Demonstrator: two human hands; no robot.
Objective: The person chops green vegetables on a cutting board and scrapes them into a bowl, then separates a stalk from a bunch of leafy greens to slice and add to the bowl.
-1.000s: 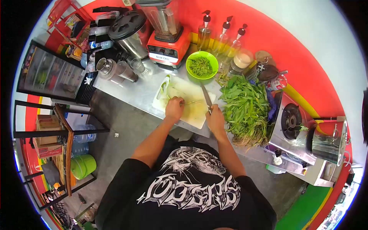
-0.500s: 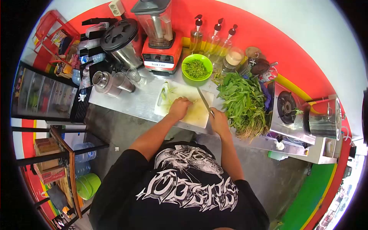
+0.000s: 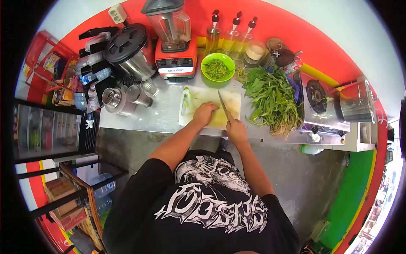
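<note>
A white cutting board (image 3: 233,98) lies on the steel counter, yellowish in its middle. My right hand (image 3: 236,130) is wrapped round the handle of a knife (image 3: 223,102), its blade pointing away from me over the board. Just left of the blade, my left hand (image 3: 204,114) rests on the board with curled fingers. Whatever sits under those fingertips is too small to make out. Pale green and white stalks (image 3: 188,102) lie at the board's left side. Behind the board stands a lime-green bowl (image 3: 230,77) of chopped greens (image 3: 217,69).
A leafy bunch of greens (image 3: 270,93) with roots lies right of the board, beside a gas stove (image 3: 316,96). A red blender (image 3: 175,59), pump bottles (image 3: 232,39) and a jar (image 3: 255,53) line the back. Metal cups (image 3: 138,95) stand at left on the counter (image 3: 163,112).
The knife and my right hand have moved closer to my left hand. My view has turned slightly, shifting the whole scene. Both hands stay over the board area.
</note>
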